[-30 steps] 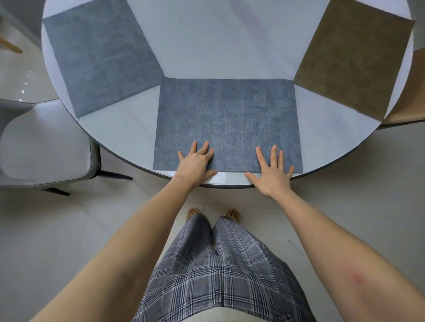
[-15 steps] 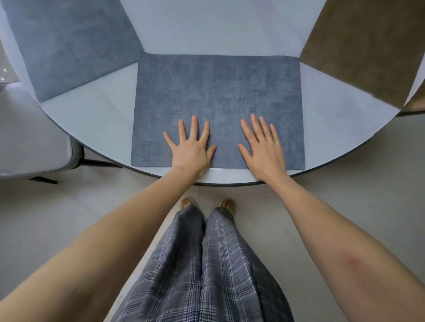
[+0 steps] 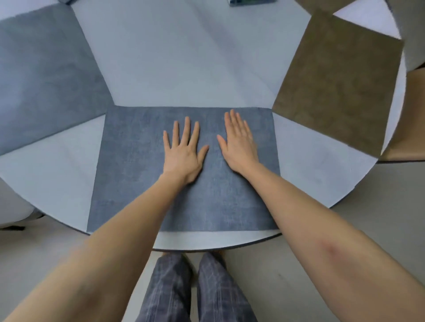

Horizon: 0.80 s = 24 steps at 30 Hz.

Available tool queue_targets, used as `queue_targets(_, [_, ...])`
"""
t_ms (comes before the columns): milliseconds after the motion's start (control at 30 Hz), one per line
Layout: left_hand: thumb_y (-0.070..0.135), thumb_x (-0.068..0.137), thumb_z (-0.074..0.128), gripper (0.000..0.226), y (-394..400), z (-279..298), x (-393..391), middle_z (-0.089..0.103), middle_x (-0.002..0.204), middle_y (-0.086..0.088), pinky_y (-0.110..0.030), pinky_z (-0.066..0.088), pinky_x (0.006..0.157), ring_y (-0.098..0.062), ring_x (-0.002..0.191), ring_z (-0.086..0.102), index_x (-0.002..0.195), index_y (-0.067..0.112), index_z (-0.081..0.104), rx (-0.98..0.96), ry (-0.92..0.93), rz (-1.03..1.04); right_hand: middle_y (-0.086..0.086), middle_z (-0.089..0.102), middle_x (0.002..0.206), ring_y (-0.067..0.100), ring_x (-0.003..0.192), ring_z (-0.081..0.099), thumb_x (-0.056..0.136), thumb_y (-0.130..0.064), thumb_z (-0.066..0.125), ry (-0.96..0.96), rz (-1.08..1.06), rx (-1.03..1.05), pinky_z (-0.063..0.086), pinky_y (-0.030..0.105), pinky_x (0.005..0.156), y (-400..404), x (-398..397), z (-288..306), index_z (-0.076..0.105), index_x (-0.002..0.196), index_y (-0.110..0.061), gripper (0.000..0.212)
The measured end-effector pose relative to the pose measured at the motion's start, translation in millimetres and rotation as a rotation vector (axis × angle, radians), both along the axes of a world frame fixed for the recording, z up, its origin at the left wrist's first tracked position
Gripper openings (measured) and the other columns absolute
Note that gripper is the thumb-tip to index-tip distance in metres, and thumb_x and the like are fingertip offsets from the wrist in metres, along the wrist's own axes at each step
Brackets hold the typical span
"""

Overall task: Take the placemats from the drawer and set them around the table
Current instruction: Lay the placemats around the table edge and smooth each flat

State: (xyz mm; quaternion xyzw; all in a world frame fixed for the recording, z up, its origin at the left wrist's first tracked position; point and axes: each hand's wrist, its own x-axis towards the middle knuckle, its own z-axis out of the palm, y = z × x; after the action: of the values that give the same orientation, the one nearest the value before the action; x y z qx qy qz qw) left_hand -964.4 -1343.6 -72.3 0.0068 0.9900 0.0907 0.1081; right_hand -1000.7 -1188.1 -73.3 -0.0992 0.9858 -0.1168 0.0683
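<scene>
Nearest the camera, at six o'clock, two legs in checked grey trousers point(image 3: 195, 289) stand on a pale floor point(image 3: 345, 229), just short of the dark rim of a round white table point(image 3: 184, 59). Two bare forearms reach up from the lower corners over that rim. On the table's near edge lies a blue-grey placemat point(image 3: 128, 174), flat and square to the person, its near edge just inside the rim with a thin strip of white showing below it. The left hand point(image 3: 184, 154) rests palm down near the middle of this placemat, fingers straight and spread, gripping nothing. The right hand point(image 3: 240, 143) lies flat beside it toward three o'clock, fingers straight and closer together, also holding nothing; its outline is a little blurred, so how firmly it presses cannot be told. The two thumbs are near each other but apart. At ten o'clock a second blue-grey placemat point(image 3: 46, 85) lies angled along the table's curve, its corner meeting the near placemat's far left corner. At two o'clock a brown placemat point(image 3: 338, 87) sits angled the other way, its nearest corner touching the near placemat's far right corner. At twelve o'clock, a small dark object point(image 3: 250, 1) is cut off by the frame and cannot be identified.
</scene>
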Motion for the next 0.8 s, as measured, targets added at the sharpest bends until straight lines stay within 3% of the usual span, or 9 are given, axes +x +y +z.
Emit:
queue_targets(67, [0.054, 0.098, 0.017, 0.066, -1, -7, 4, -0.006, 0.161, -0.002, -0.05, -0.005, 0.119, -0.028, 0.148, -0.009, 0.154, 0.023, -0.001, -0.034, 0.051, -0.007, 0.009, 0.005, 0.16, 0.018, 0.148, 0.002, 0.1, -0.043, 0.029, 0.045, 0.046, 0.027, -0.001, 0.033, 0.121, 7, -8, -10, 0.009, 0.152, -0.006, 0.066])
queue_targets(200, [0.054, 0.098, 0.016, 0.066, 1, -5, 0, -0.005, 0.162, -0.002, -0.05, -0.004, 0.119, -0.029, 0.148, -0.008, 0.154, 0.023, -0.001, -0.042, 0.023, -0.009, 0.014, 0.003, 0.16, 0.021, 0.148, 0.001, 0.1, -0.045, 0.025, 0.065, -0.272, 0.014, 0.002, 0.034, 0.121, 39, -17, -9, 0.007, 0.151, -0.002, 0.069])
queue_targets(267, [0.055, 0.097, 0.017, 0.067, -1, -4, -2, -0.001, 0.162, -0.002, -0.05, -0.001, 0.119, -0.03, 0.148, -0.003, 0.154, 0.024, 0.001, -0.064, 0.017, -0.024, 0.014, 0.002, 0.159, 0.022, 0.148, 0.001, 0.1, -0.044, 0.025, 0.054, -0.304, 0.016, 0.0, 0.033, 0.12, 44, -18, -8, 0.006, 0.151, -0.001, 0.069])
queue_targets(400, [0.063, 0.093, 0.023, 0.075, -13, 3, -14, 0.022, 0.156, -0.007, -0.049, 0.018, 0.115, -0.035, 0.139, 0.025, 0.153, 0.018, 0.013, -0.15, 0.066, -0.102, 0.017, 0.001, 0.159, 0.025, 0.148, 0.0, 0.1, -0.045, 0.022, 0.047, -0.389, 0.069, 0.0, 0.035, 0.121, 34, -20, -9, 0.003, 0.15, 0.002, 0.071])
queue_targets(500, [0.056, 0.094, 0.031, 0.072, -10, 10, -24, 0.04, 0.139, -0.009, -0.044, 0.033, 0.098, -0.034, 0.116, 0.041, 0.148, 0.01, 0.025, -0.169, 0.117, -0.087, 0.021, -0.002, 0.158, 0.029, 0.147, -0.002, 0.098, -0.049, 0.022, 0.006, -0.55, 0.069, 0.0, 0.038, 0.12, 30, -19, -9, 0.001, 0.149, 0.005, 0.077])
queue_targets(567, [0.042, 0.097, 0.037, 0.055, -14, 15, -32, 0.044, 0.133, -0.009, -0.042, 0.036, 0.089, -0.034, 0.109, 0.042, 0.143, 0.012, 0.037, -0.089, 0.136, -0.089, 0.024, -0.004, 0.157, 0.031, 0.147, -0.004, 0.099, -0.047, 0.024, -0.034, -0.622, 0.081, -0.002, 0.04, 0.12, 28, -16, -2, 0.0, 0.148, 0.007, 0.077])
queue_targets(633, [0.029, 0.098, 0.043, 0.041, -32, 16, -45, 0.05, 0.13, -0.009, -0.039, 0.038, 0.09, -0.034, 0.107, 0.045, 0.135, 0.014, 0.052, 0.123, 0.164, -0.132, 0.024, -0.003, 0.157, 0.032, 0.147, -0.004, 0.1, -0.041, 0.027, -0.012, -0.517, 0.061, -0.005, 0.039, 0.12, 7, -8, 6, 0.0, 0.147, 0.008, 0.072])
queue_targets(733, [0.014, 0.097, 0.046, 0.033, -73, 20, -57, 0.058, 0.127, -0.011, -0.03, 0.035, 0.1, -0.033, 0.114, 0.051, 0.126, 0.01, 0.062, 0.478, 0.174, -0.079, 0.02, 0.007, 0.158, 0.028, 0.147, 0.004, 0.1, -0.028, 0.035, 0.009, -0.207, -0.189, -0.005, 0.035, 0.119, -63, 22, 20, 0.009, 0.148, 0.005, 0.064])
queue_targets(800, [0.007, 0.095, 0.043, 0.038, -104, 23, -57, 0.057, 0.131, -0.01, -0.025, 0.032, 0.102, -0.029, 0.121, 0.05, 0.129, 0.008, 0.058, 0.531, 0.284, 0.102, 0.018, 0.013, 0.157, 0.027, 0.147, 0.009, 0.098, -0.021, 0.038, -0.019, -0.126, -0.375, -0.002, 0.034, 0.119, -117, 41, 24, 0.015, 0.148, 0.003, 0.06])
